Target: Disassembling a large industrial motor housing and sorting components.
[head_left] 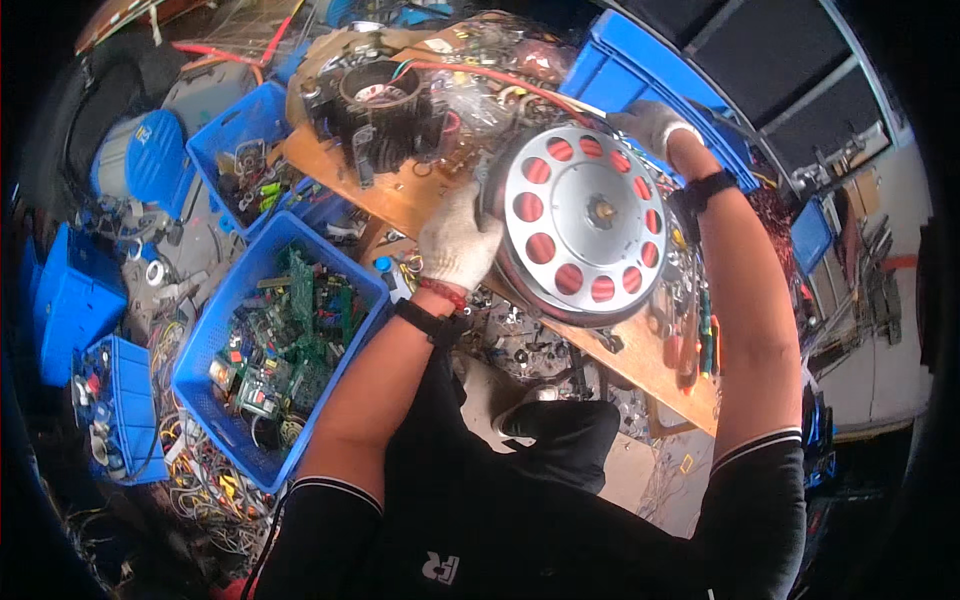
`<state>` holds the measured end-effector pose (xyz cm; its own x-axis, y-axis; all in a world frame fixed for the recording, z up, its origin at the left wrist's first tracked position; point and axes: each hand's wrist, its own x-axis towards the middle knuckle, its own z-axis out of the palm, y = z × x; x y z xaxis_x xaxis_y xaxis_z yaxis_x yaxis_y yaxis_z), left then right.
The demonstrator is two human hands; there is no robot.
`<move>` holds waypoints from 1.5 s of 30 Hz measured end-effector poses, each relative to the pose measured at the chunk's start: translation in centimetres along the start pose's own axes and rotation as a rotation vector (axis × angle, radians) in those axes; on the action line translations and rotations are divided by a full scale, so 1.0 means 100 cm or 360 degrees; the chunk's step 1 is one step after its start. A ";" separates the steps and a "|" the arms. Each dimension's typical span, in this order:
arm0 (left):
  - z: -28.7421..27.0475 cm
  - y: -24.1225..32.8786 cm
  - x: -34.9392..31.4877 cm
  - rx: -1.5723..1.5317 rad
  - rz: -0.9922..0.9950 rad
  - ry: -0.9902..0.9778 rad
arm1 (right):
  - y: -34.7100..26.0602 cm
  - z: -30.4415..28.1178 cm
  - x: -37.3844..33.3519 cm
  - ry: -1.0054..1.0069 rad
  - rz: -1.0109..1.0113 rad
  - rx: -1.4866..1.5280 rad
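Observation:
A large round metal drum (590,255), silver-faced, stands tilted at the workbench edge. A ring of holes shows red behind its face, and a short brass-coloured stub sits at its centre. My gloved left hand (462,240) grips its left rim, the fingers partly hidden behind it. Beyond the drum's upper right edge is my gloved right hand (650,128), its fingers closed at the end of a red and pale cable (535,88). That cable runs left across the bench toward a dark, open cylindrical motor housing (380,100).
Left of the wooden workbench (345,185), a blue crate (190,385) holds green circuit boards. Another blue crate (205,150) stands behind it, beside tangled wires (215,500). Blue bins (640,60) stand at the far right. Hand tools (688,345) lie on the bench's right part.

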<state>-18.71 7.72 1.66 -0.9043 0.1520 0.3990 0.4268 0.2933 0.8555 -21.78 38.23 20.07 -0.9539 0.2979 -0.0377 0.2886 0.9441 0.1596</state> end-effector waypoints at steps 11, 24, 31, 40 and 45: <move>0.000 0.007 0.005 0.0031 0.0060 -0.0011 | 0.069 0.057 0.082 -0.0008 -0.1275 -0.0201; -0.005 0.004 0.003 0.0096 -0.0073 -0.0069 | 0.092 0.019 0.018 -0.0118 0.0519 0.1671; 0.003 0.000 0.003 0.0127 -0.0001 -0.0025 | 0.073 0.018 0.013 -0.0070 0.0360 0.0437; -0.016 0.023 0.004 0.0088 -0.0066 -0.0180 | -0.029 0.040 0.067 -0.0418 -0.0339 -0.0314; -0.010 0.007 0.003 0.0156 -0.0075 -0.0238 | 0.015 0.040 0.087 -0.0170 -0.0553 0.0102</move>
<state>-18.72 7.03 2.77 -0.9144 0.2722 0.2995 0.3897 0.3927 0.8330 -29.29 42.82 16.07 -0.9827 -0.0324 -0.1823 -0.0435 0.9974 0.0574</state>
